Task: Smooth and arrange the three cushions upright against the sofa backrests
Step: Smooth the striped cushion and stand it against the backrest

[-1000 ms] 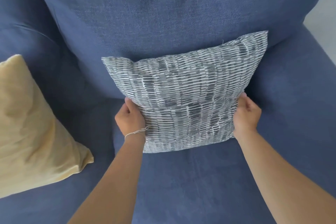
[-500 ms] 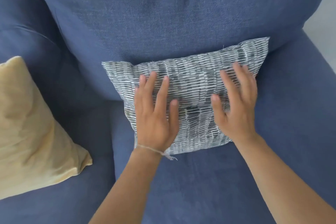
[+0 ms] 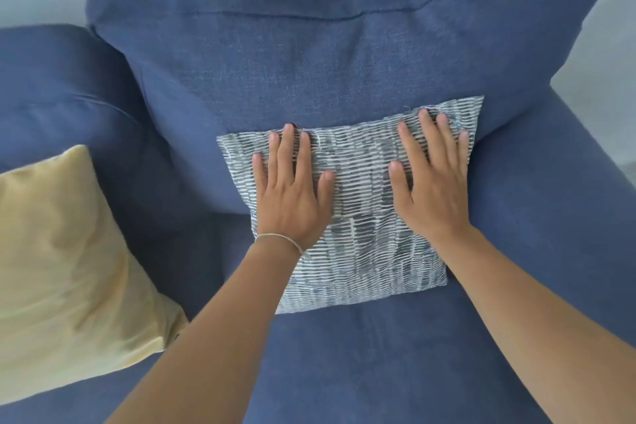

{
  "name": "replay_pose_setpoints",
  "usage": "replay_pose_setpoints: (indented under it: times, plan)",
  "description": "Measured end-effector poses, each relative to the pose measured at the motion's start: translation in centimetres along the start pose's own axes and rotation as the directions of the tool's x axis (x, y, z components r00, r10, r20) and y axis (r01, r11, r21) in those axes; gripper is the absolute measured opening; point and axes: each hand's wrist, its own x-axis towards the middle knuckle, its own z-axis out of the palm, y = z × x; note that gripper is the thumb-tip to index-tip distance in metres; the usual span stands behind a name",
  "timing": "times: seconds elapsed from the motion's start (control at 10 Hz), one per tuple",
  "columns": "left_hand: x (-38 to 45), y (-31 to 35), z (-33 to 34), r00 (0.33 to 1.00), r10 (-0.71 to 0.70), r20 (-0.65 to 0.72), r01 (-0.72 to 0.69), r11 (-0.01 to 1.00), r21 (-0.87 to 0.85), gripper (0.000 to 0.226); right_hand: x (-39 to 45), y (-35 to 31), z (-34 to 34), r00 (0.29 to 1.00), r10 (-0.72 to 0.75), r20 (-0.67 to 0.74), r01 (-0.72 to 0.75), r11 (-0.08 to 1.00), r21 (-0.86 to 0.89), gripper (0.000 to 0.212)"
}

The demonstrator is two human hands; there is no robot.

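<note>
A grey-and-white patterned cushion point(image 3: 364, 203) leans against the blue backrest cushion point(image 3: 309, 62) of the sofa, its lower edge on the seat. My left hand point(image 3: 292, 189) lies flat on its left half, fingers spread, tips at the top edge. My right hand point(image 3: 433, 179) lies flat on its right half, fingers reaching the upper right corner. Neither hand grips anything. A yellow cushion point(image 3: 65, 268) leans at the left against the neighbouring backrest, partly cut off by the frame. A third cushion is not in view.
The blue seat point(image 3: 378, 365) spreads in front of the patterned cushion. The sofa's right armrest point(image 3: 578, 217) rises beside it. A second blue backrest point(image 3: 62, 86) stands at the left behind the yellow cushion. Pale wall shows above.
My hands let go of the patterned cushion's sides, went flat on its front and slid up to its top edge. The view pulled back and up, showing the whole backrest.
</note>
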Motion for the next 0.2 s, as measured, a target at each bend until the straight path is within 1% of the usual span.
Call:
replay_pose_setpoints:
  times: [0.1, 0.2]
  plan:
    - [-0.5, -0.3, -3.2, 0.996, -0.005, 0.089, 0.006, 1.000, -0.012, 0.071, 0.3, -1.0, -2.0, 0.999, 0.010, 0.037, -0.009, 1.000, -0.016, 0.053]
    - [-3.0, 0.0, -7.2, 0.974, -0.031, 0.225, 0.048, 0.997, -0.067, 0.069, 0.2, -1.7, -4.0, 0.981, 0.025, 0.193, -0.022, 1.000, -0.018, 0.057]
